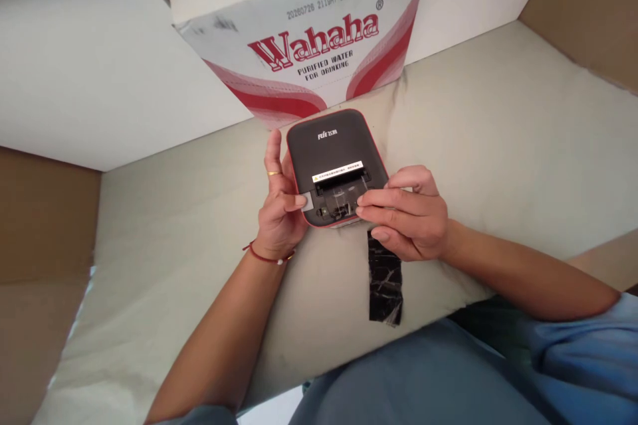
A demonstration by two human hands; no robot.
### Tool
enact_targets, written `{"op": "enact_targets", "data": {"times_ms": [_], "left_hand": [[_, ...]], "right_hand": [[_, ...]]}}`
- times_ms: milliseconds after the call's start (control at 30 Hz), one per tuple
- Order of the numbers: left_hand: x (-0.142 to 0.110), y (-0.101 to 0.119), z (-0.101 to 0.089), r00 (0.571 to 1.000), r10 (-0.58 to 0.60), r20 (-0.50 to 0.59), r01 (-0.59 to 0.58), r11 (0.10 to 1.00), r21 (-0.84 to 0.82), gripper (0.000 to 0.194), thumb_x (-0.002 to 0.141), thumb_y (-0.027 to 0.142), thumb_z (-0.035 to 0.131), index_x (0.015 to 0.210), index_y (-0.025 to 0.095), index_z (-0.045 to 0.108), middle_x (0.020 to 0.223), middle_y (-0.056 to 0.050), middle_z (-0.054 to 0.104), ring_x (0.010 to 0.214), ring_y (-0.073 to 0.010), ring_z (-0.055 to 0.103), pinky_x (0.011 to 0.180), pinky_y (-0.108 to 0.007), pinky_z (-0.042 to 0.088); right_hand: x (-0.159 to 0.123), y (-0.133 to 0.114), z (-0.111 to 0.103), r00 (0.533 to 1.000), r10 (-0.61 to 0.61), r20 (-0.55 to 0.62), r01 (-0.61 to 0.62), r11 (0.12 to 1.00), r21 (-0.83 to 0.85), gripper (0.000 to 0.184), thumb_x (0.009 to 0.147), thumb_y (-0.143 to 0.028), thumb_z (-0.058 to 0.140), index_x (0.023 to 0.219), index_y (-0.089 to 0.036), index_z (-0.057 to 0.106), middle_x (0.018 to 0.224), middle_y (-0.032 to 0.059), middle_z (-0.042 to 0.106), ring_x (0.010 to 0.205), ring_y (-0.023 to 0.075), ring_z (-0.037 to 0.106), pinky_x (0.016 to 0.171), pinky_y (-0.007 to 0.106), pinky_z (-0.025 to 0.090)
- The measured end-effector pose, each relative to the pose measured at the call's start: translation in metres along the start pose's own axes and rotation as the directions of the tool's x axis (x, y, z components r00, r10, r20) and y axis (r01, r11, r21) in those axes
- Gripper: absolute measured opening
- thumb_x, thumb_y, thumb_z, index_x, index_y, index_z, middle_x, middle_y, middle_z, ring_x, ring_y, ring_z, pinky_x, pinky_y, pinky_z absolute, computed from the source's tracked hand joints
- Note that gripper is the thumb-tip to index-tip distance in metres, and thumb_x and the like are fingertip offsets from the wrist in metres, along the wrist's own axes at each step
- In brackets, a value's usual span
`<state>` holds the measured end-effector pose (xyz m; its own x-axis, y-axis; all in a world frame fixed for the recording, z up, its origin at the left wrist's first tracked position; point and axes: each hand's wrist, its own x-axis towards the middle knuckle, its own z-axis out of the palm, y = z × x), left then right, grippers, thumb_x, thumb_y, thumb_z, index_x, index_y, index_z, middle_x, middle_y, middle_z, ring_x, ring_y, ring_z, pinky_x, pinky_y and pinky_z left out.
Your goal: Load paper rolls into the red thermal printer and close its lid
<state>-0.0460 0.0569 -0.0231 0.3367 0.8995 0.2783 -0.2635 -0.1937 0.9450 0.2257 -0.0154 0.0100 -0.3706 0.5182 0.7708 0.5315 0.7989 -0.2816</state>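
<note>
A black label printer with a red rim lies tilted in the middle, its front slot showing a white warning strip above a dark, see-through part. My left hand is wrapped around the printer's left side, its thumb on a grey tab at the lower left corner. My right hand has its fingers bent together at the lower right corner, the fingertips against the see-through part's edge. What lies between those fingertips is hard to make out.
A Wahaha water carton stands right behind the printer. Black tape lies on the pale cloth surface below my right hand. White panels and brown cardboard border the surface at the back and sides.
</note>
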Motion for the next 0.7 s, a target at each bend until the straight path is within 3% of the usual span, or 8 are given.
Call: {"op": "enact_targets", "data": {"times_ms": [200, 333, 433, 500, 567, 700], "left_hand": [[0.000, -0.007, 0.003, 0.999, 0.040, -0.026, -0.040, 0.999, 0.022, 0.112, 0.082, 0.067, 0.096, 0.177, 0.061, 0.036, 0.194, 0.003, 0.041, 0.176, -0.0360, 0.048, 0.142, -0.057, 0.048], [0.002, -0.015, 0.003, 0.998, 0.061, -0.023, -0.061, 0.998, -0.032, 0.109, 0.082, 0.068, 0.097, 0.176, 0.058, 0.042, 0.195, 0.003, 0.038, 0.180, -0.0380, 0.042, 0.143, -0.058, 0.046], [0.005, -0.021, 0.002, 0.997, 0.076, -0.035, -0.078, 0.995, -0.062, 0.108, 0.079, 0.069, 0.099, 0.173, 0.052, 0.050, 0.192, -0.001, 0.044, 0.177, -0.0403, 0.047, 0.141, -0.058, 0.049], [0.007, -0.025, 0.001, 0.996, 0.081, -0.045, -0.084, 0.994, -0.071, 0.111, 0.076, 0.070, 0.101, 0.172, 0.050, 0.051, 0.190, -0.003, 0.047, 0.175, -0.0414, 0.049, 0.140, -0.059, 0.049], [0.009, -0.028, -0.002, 0.996, 0.077, -0.044, -0.080, 0.993, -0.086, 0.112, 0.074, 0.069, 0.102, 0.172, 0.049, 0.052, 0.189, -0.004, 0.048, 0.175, -0.0410, 0.048, 0.140, -0.058, 0.048], [0.011, -0.034, -0.005, 0.996, 0.071, -0.046, -0.076, 0.991, -0.113, 0.112, 0.071, 0.066, 0.103, 0.170, 0.049, 0.054, 0.188, -0.003, 0.050, 0.173, -0.0398, 0.050, 0.139, -0.055, 0.049]], "right_hand": [[0.003, 0.001, 0.008, 1.000, 0.024, -0.002, -0.024, 0.998, 0.051, 0.030, 0.110, -0.042, 0.067, 0.131, -0.041, 0.089, 0.121, -0.0018, 0.093, 0.112, 0.0303, 0.079, 0.102, 0.056, 0.062], [0.018, -0.001, 0.002, 1.000, -0.021, -0.010, 0.022, 0.990, 0.138, 0.024, 0.112, -0.037, 0.065, 0.116, -0.034, 0.089, 0.110, 0.0030, 0.092, 0.111, 0.0298, 0.081, 0.099, 0.051, 0.067], [0.046, -0.002, -0.012, 0.994, 0.096, 0.043, -0.103, 0.972, 0.213, 0.037, 0.120, -0.040, 0.054, 0.103, -0.030, 0.086, 0.103, 0.0055, 0.089, 0.099, 0.0253, 0.082, 0.095, 0.044, 0.067], [0.069, 0.003, -0.019, 0.949, 0.283, 0.137, -0.302, 0.942, 0.148, 0.047, 0.122, -0.047, 0.049, 0.100, -0.028, 0.084, 0.100, 0.0057, 0.088, 0.092, 0.0239, 0.081, 0.091, 0.041, 0.065], [0.094, 0.015, -0.018, 0.879, 0.399, 0.262, -0.414, 0.910, 0.002, 0.046, 0.121, -0.048, 0.052, 0.095, -0.026, 0.084, 0.091, 0.0049, 0.085, 0.088, 0.0248, 0.080, 0.088, 0.040, 0.063], [0.134, 0.035, 0.009, 0.746, 0.448, 0.492, -0.334, 0.892, -0.304, 0.027, 0.107, -0.030, 0.073, 0.083, -0.025, 0.084, 0.086, 0.0092, 0.085, 0.096, 0.0334, 0.081, 0.094, 0.046, 0.060]]}}
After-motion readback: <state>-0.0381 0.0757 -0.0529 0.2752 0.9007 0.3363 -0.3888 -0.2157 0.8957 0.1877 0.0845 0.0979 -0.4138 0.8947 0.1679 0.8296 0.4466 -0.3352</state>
